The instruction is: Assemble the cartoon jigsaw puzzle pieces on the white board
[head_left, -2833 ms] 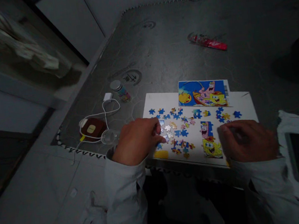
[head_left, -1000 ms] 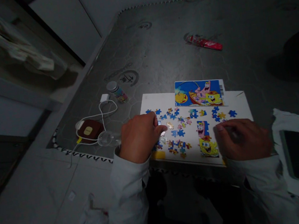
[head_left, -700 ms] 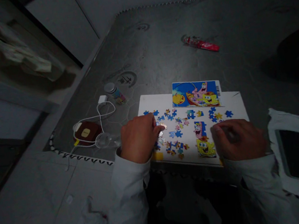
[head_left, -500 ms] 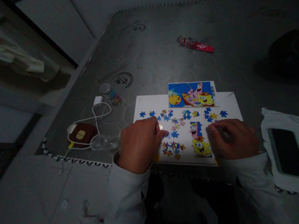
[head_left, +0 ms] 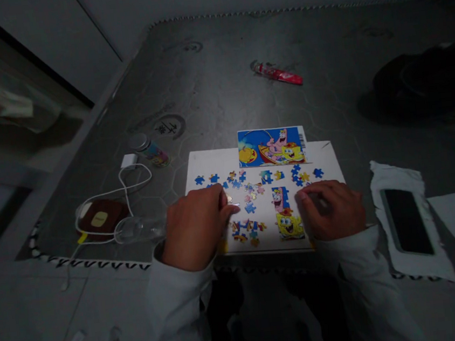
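Observation:
My left hand (head_left: 196,222) is over the left part of a white board (head_left: 323,155), thumb and index finger pinched on a small puzzle piece (head_left: 236,205), mostly hidden by the fingertips. Loose jigsaw pieces (head_left: 250,207), mainly blue, lie around it. My right hand (head_left: 333,208) rests at the board's right side, fingers curled and thumb near the index fingertip, with nothing visible between them. Just left of it lies a joined puzzle section (head_left: 289,223) showing a yellow and a pink cartoon figure. A picture card (head_left: 271,147) with the same figures lies at the board's far edge.
Left of the board are a clear bottle (head_left: 140,229), a brown box (head_left: 102,219), a white cable with charger (head_left: 129,161) and a small capped jar (head_left: 150,149). A red wrapper (head_left: 278,74) lies farther back. At right, a phone (head_left: 407,221) sits on white paper.
The view has shifted, so everything sits farther left in the picture. At my left fingertips the small piece now looks paler and tilted. My right hand stays beside the joined section.

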Motion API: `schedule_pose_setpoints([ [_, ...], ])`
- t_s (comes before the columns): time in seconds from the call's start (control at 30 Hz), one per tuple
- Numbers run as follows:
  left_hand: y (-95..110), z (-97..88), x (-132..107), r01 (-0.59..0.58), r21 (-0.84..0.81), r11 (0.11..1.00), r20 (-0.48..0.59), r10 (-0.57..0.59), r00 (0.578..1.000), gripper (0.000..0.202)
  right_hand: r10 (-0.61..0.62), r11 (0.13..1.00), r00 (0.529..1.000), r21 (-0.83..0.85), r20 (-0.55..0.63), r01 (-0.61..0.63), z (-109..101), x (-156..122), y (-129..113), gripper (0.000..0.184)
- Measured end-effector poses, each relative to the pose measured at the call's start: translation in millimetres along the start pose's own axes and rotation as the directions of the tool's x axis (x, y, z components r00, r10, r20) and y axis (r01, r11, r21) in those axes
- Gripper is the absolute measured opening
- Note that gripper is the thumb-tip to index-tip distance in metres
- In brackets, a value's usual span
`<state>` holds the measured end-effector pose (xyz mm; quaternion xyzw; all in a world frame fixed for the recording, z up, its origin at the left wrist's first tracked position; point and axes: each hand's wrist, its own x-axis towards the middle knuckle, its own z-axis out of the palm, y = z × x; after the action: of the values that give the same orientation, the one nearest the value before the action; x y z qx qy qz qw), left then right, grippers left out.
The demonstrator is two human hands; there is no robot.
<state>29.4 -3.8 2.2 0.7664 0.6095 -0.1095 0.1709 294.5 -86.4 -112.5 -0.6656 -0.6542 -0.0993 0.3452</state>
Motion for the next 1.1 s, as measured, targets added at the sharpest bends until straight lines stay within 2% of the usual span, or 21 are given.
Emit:
schedule_pose_setpoints([
  [0.13,1.7,0.5,-0.9,0.015,0.007,1.000,-0.061,-0.015,0.998,0.029,0.029,1.000,0.999,-0.010,0.021,-0.029,0.4,-0.4,0.1,0.025],
  [0.3,9.6,5.6,2.0,-0.074,-0.044,0.996,-0.017,0.074,0.997,0.028,0.061,0.998,0.997,0.002,0.038,-0.061,0.0,-0.6,0.4,0.028],
  [0.5,-1.2,1.5,3.2,0.020,-0.008,1.000,-0.065,-0.021,0.998,0.029,0.099,0.995,0.995,0.030,0.005,-0.099,-4.0,1.1,-18.6,0.017],
  [0.7,14.5,6.9,4.2,-0.040,-0.031,0.999,-0.088,0.037,0.995,0.033,0.125,0.992,0.992,0.032,0.020,-0.126,-6.0,2.8,-22.6,0.017],
  [0.93,7.4,3.8,2.4,0.002,-0.003,1.000,-0.048,-0.002,0.999,0.028,0.005,1.000,1.000,-0.002,0.003,-0.005,1.5,-0.6,-2.6,0.019],
  [1.03,6.9,1.1,-1.4,0.014,0.021,1.000,-0.075,-0.012,0.997,0.030,-0.020,1.000,1.000,-0.002,-0.022,0.020,3.2,-0.9,-0.9,0.014],
  [1.1,9.6,1.0,-3.4,-0.018,0.024,1.000,-0.093,0.020,0.995,0.030,-0.036,0.999,0.999,0.014,-0.037,0.036,3.5,-0.5,-4.7,0.011],
])
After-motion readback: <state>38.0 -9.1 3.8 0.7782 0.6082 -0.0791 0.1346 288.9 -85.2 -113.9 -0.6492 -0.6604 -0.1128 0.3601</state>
